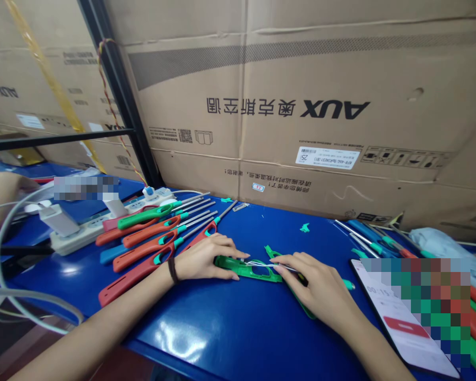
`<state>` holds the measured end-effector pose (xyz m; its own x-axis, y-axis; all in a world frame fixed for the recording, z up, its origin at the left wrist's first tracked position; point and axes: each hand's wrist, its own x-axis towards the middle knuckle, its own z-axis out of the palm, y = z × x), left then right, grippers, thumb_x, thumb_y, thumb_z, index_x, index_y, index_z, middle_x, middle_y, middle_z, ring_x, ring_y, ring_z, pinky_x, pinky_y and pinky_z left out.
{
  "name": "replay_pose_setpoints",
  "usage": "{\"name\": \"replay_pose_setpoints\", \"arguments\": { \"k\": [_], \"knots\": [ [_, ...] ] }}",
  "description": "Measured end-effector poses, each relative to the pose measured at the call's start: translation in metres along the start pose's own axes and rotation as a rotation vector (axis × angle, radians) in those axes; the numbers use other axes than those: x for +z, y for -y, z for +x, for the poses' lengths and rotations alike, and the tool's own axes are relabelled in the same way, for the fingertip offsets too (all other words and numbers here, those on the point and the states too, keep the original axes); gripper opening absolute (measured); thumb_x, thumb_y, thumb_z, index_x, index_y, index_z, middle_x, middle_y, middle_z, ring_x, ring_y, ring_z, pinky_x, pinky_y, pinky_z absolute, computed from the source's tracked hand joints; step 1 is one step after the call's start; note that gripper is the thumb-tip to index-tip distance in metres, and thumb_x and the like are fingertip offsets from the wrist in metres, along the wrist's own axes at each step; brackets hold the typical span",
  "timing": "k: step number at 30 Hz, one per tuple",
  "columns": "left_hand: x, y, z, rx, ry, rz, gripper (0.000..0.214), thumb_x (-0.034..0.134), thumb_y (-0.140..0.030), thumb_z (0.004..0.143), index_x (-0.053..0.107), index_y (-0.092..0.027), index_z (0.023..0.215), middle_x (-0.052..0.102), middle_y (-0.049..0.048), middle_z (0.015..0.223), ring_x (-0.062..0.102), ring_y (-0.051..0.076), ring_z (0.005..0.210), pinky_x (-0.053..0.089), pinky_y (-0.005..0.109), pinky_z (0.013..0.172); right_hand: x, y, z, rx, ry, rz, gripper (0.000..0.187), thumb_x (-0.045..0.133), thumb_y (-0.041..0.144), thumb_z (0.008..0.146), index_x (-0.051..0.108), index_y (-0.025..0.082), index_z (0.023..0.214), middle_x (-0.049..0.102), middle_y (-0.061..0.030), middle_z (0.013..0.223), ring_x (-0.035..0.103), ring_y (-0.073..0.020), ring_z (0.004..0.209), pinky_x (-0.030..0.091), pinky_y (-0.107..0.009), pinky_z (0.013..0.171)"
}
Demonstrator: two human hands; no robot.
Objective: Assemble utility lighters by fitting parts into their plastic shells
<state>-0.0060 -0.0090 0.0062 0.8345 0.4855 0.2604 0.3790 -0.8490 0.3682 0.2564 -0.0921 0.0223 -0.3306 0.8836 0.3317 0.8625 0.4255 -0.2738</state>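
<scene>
On the blue table lies an opened green utility lighter casing, with a trigger opening and thin pale wires along it. My left hand is closed on the casing's left end, thumb in front and fingers behind. The fingertips of my right hand pinch together at the wires near the casing's right end. A second green piece lies partly hidden under that hand. A turquoise-green part shows just right of it. Beside my left forearm are several red, orange, green and blue utility lighters with metal tubes.
A white power strip with plugs and cables stands at left; a co-worker's hand is beyond. A phone and more lighters lie at right. Large cardboard boxes wall the back, beside a black metal frame.
</scene>
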Motion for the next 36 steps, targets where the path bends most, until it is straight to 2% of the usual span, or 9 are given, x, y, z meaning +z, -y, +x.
{"name": "replay_pose_setpoints", "arguments": {
  "k": [9,16,24,36],
  "knots": [
    [-0.0007,0.0000,0.0000,0.018,0.004,-0.008,0.043,0.068,-0.042,0.081,0.061,-0.026,0.120,0.064,0.0047,0.094,0.059,0.018,0.087,0.042,0.028,0.081,-0.0001,0.0002,-0.0014,-0.065,-0.037,0.046,0.022,0.046,0.033,0.094,0.067,0.031,0.100,0.072,0.0001,0.094,0.064,-0.0188,0.086,0.050,-0.029,0.068],
    [0.0001,0.0008,-0.0003,0.016,0.000,-0.016,0.044,0.070,-0.040,0.079,0.061,-0.029,0.121,0.064,0.0041,0.095,0.059,0.018,0.087,0.041,0.028,0.081,0.0020,-0.0012,-0.0010,-0.031,-0.052,0.036,0.022,0.046,0.035,0.094,0.067,0.031,0.101,0.070,-0.0001,0.085,0.064,-0.0186,0.081,0.050,-0.029,0.066],
    [-0.0001,-0.0001,-0.0001,0.019,0.002,0.000,0.045,0.069,-0.041,0.080,0.060,-0.027,0.122,0.064,0.0046,0.095,0.059,0.018,0.088,0.042,0.029,0.081,0.0018,-0.0019,-0.0024,-0.050,-0.083,0.034,0.023,0.046,0.036,0.094,0.066,0.032,0.104,0.070,0.0000,0.086,0.064,-0.0189,0.084,0.050,-0.028,0.067],
    [0.0005,0.0008,-0.0007,0.030,-0.002,0.005,0.040,0.068,-0.041,0.081,0.064,-0.026,0.117,0.064,0.0045,0.093,0.059,0.017,0.085,0.042,0.028,0.079,0.0052,-0.0055,0.0005,0.004,-0.004,-0.007,0.024,0.044,0.037,0.094,0.065,0.033,0.105,0.067,0.0001,0.083,0.064,-0.0190,0.082,0.049,-0.028,0.064]
  ]
}}
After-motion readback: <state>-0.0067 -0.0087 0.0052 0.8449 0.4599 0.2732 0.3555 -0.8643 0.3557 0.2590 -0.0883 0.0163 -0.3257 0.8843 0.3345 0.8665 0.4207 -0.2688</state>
